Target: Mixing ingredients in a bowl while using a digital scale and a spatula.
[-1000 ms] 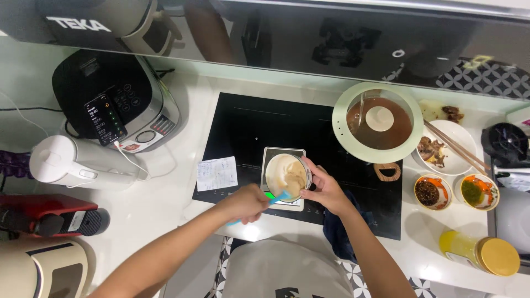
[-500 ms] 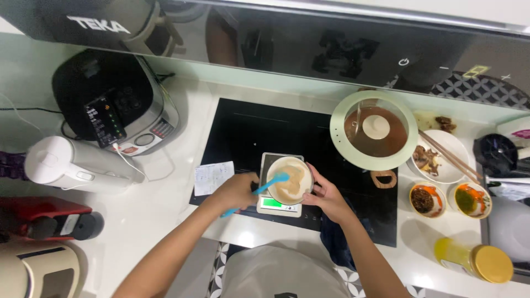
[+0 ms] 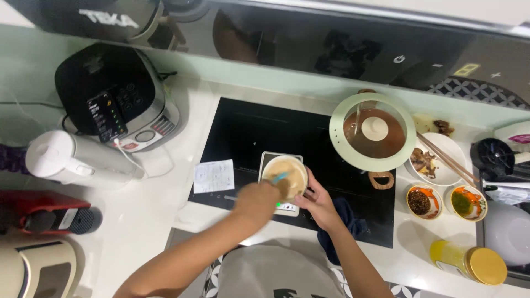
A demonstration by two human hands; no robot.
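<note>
Two hands meet at one small bowl [image 3: 287, 175] of beige batter, which sits on a kitchen scale [image 3: 281, 207] at the near edge of the black cooktop [image 3: 248, 138]. Left of it a paper slip [image 3: 213, 176] lies on the white counter [image 3: 143, 221]. The left hand [image 3: 255, 201] comes in from the near left with its fingers closed around a blue utensil [image 3: 279, 177] whose tip dips into the batter. The step looks like stirring, and doing it well means short, gentle strokes kept inside the rim, so the bowl stays centred on the scale. The bowl lies just beyond this hand, touching it through the utensil only. The right hand [image 3: 319, 205] cups the bowl's right side from the near right, fingers spread and curled against the wall to steady it. Far right stands a lidded green pot [image 3: 373, 132]
</note>
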